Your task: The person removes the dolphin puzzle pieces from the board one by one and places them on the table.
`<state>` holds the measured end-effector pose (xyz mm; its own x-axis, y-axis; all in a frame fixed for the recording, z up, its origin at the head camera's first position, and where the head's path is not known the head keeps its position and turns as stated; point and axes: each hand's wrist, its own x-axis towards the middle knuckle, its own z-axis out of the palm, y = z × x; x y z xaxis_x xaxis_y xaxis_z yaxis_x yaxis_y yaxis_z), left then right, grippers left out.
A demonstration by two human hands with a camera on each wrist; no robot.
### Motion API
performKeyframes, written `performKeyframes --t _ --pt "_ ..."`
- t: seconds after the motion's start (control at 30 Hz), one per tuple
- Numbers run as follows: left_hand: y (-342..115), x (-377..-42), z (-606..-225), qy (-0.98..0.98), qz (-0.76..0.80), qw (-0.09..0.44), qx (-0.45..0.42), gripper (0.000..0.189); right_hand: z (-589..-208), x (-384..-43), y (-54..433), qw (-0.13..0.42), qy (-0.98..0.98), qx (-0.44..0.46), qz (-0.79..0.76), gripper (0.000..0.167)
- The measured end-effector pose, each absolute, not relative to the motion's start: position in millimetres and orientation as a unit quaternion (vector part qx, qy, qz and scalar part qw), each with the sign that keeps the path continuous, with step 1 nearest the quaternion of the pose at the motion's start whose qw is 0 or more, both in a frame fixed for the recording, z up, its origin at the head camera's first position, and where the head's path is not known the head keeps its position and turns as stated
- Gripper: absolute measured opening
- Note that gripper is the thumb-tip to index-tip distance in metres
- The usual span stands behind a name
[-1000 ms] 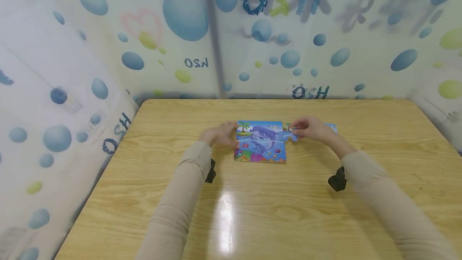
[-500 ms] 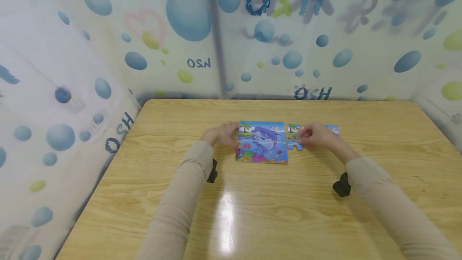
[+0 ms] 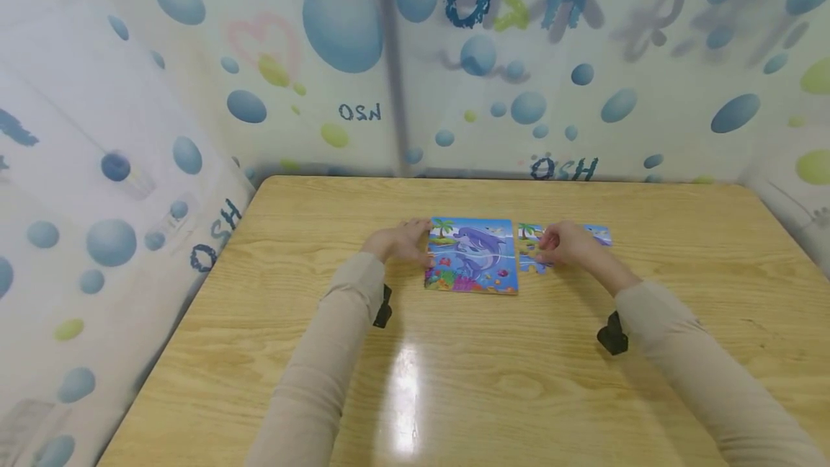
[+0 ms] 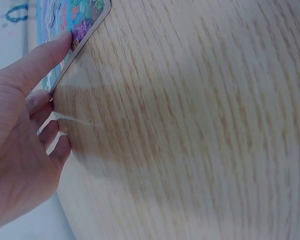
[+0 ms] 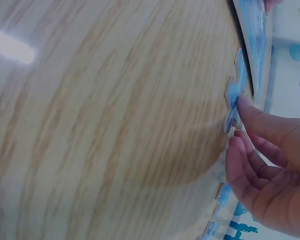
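On the table lies a square dolphin picture board (image 3: 473, 254). My left hand (image 3: 403, 242) rests at its left edge, thumb on the picture and fingers apart from it further up the edge, as the left wrist view shows. Beside the board's right edge are jigsaw pieces, one with a palm tree (image 3: 527, 230) and a blue one (image 3: 528, 264) just below it. My right hand (image 3: 570, 245) pinches the blue jigsaw piece, its thumb (image 5: 246, 102) on top; the hand hides part of the pieces. More blue pieces (image 3: 599, 234) show beyond the right hand.
The wooden table (image 3: 506, 380) reaches back to a wall sheet (image 3: 415, 78) printed with blue and green dots. Below each sleeve shows a black wrist device (image 3: 612, 335).
My right hand has moved slightly right and toward me with the blue piece, which now sits below the palm tree piece. My left hand stays at the board's edge.
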<state>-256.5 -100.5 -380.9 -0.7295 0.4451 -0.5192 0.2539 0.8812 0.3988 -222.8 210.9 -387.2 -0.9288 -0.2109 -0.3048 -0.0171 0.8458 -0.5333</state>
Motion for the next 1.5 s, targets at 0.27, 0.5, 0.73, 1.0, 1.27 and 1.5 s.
performKeyframes --t 0.27,0.5,0.73,1.0,1.27,1.5 --pt "-101 -256 -381 0.920 0.146 0.313 0.187 0.083 -382 -229 199 0.161 0.946 -0.067 -0.272 0.035" --pt "-100 -255 -379 0.920 0.141 0.310 0.192 0.082 -383 -234 178 0.167 0.932 -0.123 -0.297 0.040" --pt "-101 -254 -379 0.920 0.146 0.311 0.190 0.082 -382 -238 154 0.170 0.926 -0.158 -0.296 0.046" --pt "-101 -257 -381 0.919 0.146 0.308 0.196 0.083 -386 -243 133 0.204 0.918 -0.171 -0.293 0.054" --pt "-102 -256 -380 0.916 0.162 0.316 0.188 0.085 -386 -247 112 0.206 0.933 -0.161 -0.247 0.060" --pt "-102 -255 -380 0.915 0.166 0.318 0.185 0.085 -388 -248 105 0.223 0.931 -0.155 -0.245 0.055"
